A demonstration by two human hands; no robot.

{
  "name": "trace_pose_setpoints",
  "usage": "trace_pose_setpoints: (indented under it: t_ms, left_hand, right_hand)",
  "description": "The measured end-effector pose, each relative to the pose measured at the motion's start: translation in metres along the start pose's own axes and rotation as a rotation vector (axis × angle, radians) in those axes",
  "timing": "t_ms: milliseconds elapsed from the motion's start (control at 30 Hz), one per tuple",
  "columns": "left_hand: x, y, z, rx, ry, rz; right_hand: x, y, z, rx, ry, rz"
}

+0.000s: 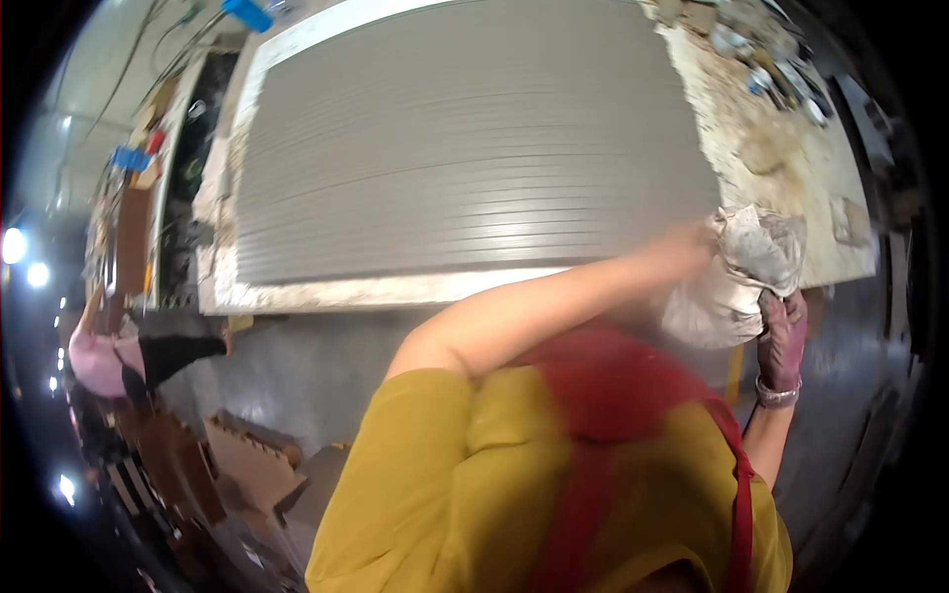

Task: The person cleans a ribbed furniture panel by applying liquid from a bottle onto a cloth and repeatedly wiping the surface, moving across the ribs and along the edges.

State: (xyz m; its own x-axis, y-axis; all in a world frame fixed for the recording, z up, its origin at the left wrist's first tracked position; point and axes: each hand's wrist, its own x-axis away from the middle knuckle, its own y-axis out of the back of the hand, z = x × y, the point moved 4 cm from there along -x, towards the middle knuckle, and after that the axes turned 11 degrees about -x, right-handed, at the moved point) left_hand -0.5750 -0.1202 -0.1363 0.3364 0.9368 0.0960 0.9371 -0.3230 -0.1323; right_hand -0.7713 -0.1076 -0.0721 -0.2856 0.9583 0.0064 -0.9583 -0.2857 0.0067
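Right hand [783, 341] (stained or gloved, unclear) clutches whitish bag [722, 308]; left hand [687, 252], blurred, at bag's left. Grey ribbed panel [474, 148] left of grip; tools [791, 87] beyond.

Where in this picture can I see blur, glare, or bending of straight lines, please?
Head view, right of centre: the left hand is smeared, probably by motion, while the right hand looks sharper; head view, centre: pale glare streaks the ridged grey panel, whose ridges bend; head view, far left: lamps burn out to white; head view, corners: black.
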Motion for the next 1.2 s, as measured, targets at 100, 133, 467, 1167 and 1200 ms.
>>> trace_pose_setpoints:
  t_ms: [100, 133, 467, 1167, 1200]
  left_hand:
    - [-0.004, 0.005, -0.001, -0.313, 0.070, -0.143]
    - [-0.006, 0.011, -0.006, -0.323, 0.060, -0.181]
    - [-0.090, 0.061, -0.144, -1.049, -0.461, -0.226]
    - [-0.115, -0.002, -0.073, -0.736, -0.458, -0.227]
    - [-0.110, -0.020, -0.066, -0.655, -0.339, -0.045]
  right_hand:
    - [-0.003, 0.045, 0.023, -0.107, -0.002, -0.155]
    - [-0.003, 0.067, 0.018, -0.120, 0.006, -0.231]
    - [-0.030, 0.124, 0.080, -0.119, 0.189, -0.513]
    - [0.019, 0.145, 0.063, -0.710, 0.467, -0.417]
    - [0.013, 0.131, 0.059, -0.656, 0.431, -0.430]
